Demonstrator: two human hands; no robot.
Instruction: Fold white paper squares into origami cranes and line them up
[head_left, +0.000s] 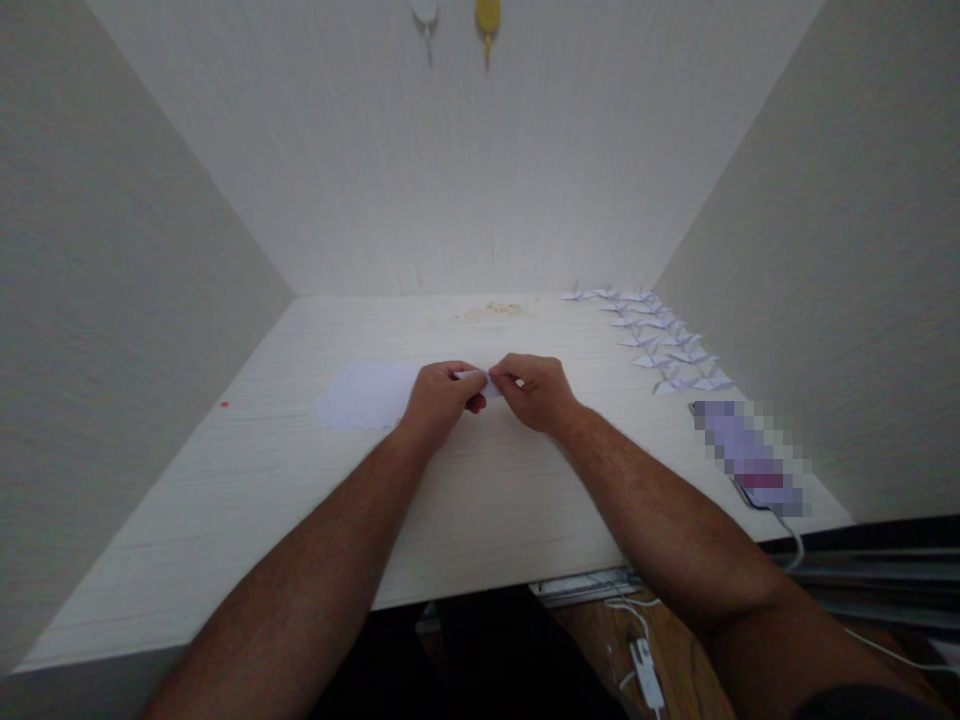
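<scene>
Between my two hands, above the middle of the table, is a small folded piece of white paper (493, 386). My left hand (444, 395) is closed on its left end, with the thumb on top and the fingers curled below. My right hand (534, 390) pinches the right end between thumb and fingertips. Most of the paper is hidden by the fingers, so its exact folded shape does not show. A stack of white paper sheets (364, 395) lies flat just left of my left hand, which overlaps its right edge.
Rows of folded paper cranes (652, 325) stand at the back right of the white table (262, 480). A phone (750, 455), its screen blurred out, lies at the right with a cable. Walls enclose three sides. A power strip (646, 675) is on the floor.
</scene>
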